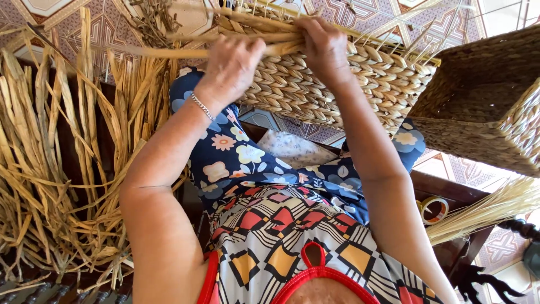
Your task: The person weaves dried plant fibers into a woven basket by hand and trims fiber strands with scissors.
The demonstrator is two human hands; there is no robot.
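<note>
Straw-coloured braided basket sat on lap, half woven, top rim cut off by frame edge. Left hand closed around flat fibre strand; fingertips hidden. Right hand clamped on rim, fingers curled out of sight. Dry loose reeds heaped at left. Finished square basket at right, partly cropped.
</note>
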